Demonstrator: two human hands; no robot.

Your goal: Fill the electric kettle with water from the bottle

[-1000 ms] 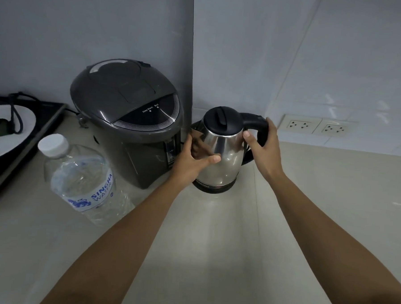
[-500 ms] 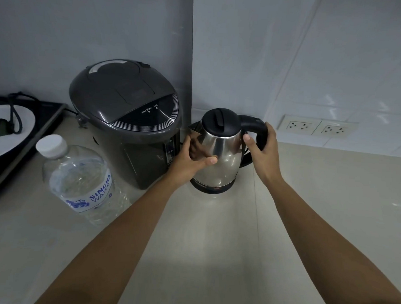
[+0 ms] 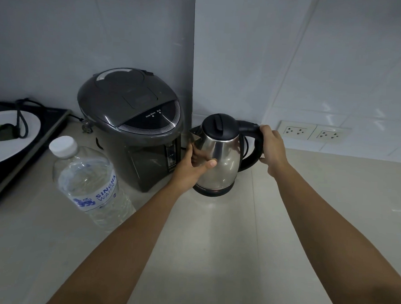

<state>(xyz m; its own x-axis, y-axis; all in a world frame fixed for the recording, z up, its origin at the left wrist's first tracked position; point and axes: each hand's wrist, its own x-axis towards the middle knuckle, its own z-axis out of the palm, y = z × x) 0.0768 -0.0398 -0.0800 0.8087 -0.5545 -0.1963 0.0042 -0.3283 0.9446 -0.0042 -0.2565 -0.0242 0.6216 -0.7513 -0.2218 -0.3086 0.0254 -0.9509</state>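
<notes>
A steel electric kettle point(image 3: 224, 162) with a black lid, shut, stands on its black base in the counter's corner. My left hand point(image 3: 191, 167) cups the kettle's left side just below the spout. My right hand point(image 3: 272, 151) wraps around the black handle on the right. A clear plastic water bottle point(image 3: 88, 183) with a white cap on stands at the left, nearer to me, apart from both hands.
A dark grey hot-water dispenser point(image 3: 135, 130) sits between bottle and kettle, close to the kettle. At far left a black cooktop point(image 3: 20, 165) carries a white plate point(image 3: 7, 139) and a cable. Two wall sockets point(image 3: 312, 134) lie right of the kettle. Beige counter point(image 3: 212, 257) stretches toward me.
The kettle has shifted slightly left toward the dispenser with both hands on it. My right hand has slid further round the handle.
</notes>
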